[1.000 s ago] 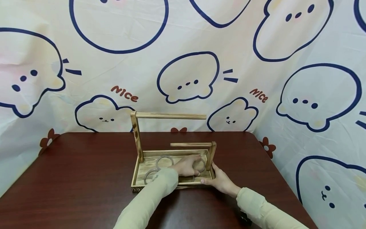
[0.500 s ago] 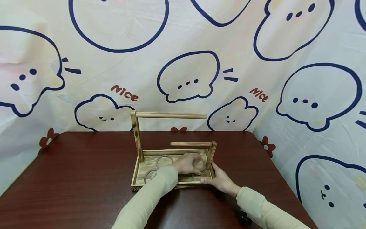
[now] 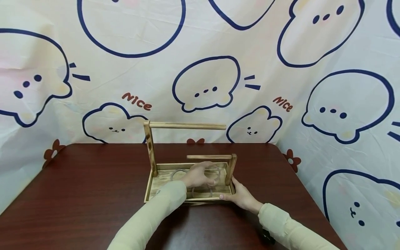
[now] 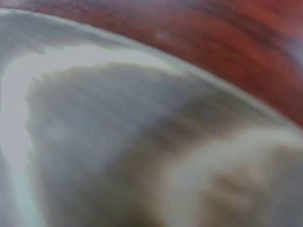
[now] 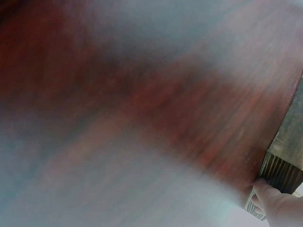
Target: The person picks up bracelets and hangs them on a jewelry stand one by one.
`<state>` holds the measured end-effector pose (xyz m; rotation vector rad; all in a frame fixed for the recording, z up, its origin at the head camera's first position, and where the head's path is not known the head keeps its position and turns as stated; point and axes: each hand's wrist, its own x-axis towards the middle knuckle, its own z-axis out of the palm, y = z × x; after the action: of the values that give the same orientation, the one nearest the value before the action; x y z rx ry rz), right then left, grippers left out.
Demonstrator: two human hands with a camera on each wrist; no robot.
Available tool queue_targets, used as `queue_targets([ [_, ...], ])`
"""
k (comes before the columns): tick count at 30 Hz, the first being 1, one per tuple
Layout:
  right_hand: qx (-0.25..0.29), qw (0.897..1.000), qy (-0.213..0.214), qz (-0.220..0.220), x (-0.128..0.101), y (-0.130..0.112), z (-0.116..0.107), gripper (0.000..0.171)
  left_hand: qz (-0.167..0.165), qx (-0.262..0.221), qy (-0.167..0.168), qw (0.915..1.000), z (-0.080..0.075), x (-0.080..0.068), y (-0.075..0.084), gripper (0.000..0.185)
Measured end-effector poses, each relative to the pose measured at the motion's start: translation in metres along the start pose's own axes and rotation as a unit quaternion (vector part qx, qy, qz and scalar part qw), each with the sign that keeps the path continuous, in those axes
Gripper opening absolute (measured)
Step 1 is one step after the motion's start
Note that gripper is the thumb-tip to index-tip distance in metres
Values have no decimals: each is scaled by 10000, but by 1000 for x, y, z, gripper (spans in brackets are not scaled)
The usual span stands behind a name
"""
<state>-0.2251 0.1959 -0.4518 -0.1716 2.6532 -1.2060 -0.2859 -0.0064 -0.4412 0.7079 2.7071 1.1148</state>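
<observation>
A shallow wooden tray (image 3: 149,189) stands on the dark red table (image 3: 93,194). A tall post at the tray's left end carries a long dowel (image 3: 187,125). A short post (image 3: 230,170) at its right end carries a lower dowel (image 3: 209,157). My left hand (image 3: 200,175) pinches a grey ring (image 3: 218,171), lifted just under the lower dowel. Two more grey rings lie in the tray, one at the back left (image 3: 175,172) and one under my hand (image 3: 201,192). My right hand (image 3: 240,196) grips the tray's front right corner (image 5: 281,177), its thumb on the front edge.
A cartoon-print cloth (image 3: 203,69) hangs behind and to the right of the table. The table's far edge runs just behind the tray. Both wrist views are blurred; the right one shows red table top (image 5: 142,94).
My left hand has lifted a ring off the tray floor and moved up and slightly left. A ring lying beneath it now shows. My right hand has kept still.
</observation>
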Motion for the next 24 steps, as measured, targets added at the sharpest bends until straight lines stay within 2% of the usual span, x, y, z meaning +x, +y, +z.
queue_targets([
  [3,-25,10000,4,18,-1,0,0,105,55,-100,60,9999,-5,-5,2,65],
  [6,-20,10000,16,4,-1,0,0,105,122,-167,48,9998,-9,-12,3,71],
  [11,-22,10000,-9,-10,-1,1,0,106,349,19,-64,9994,-10,-24,3,74],
  [18,-26,10000,8,-35,0,0,1,106,392,15,-59,9992,-15,-40,10,75],
  [24,-24,10000,16,-43,-2,0,0,106,886,259,206,9955,-15,-54,17,73],
])
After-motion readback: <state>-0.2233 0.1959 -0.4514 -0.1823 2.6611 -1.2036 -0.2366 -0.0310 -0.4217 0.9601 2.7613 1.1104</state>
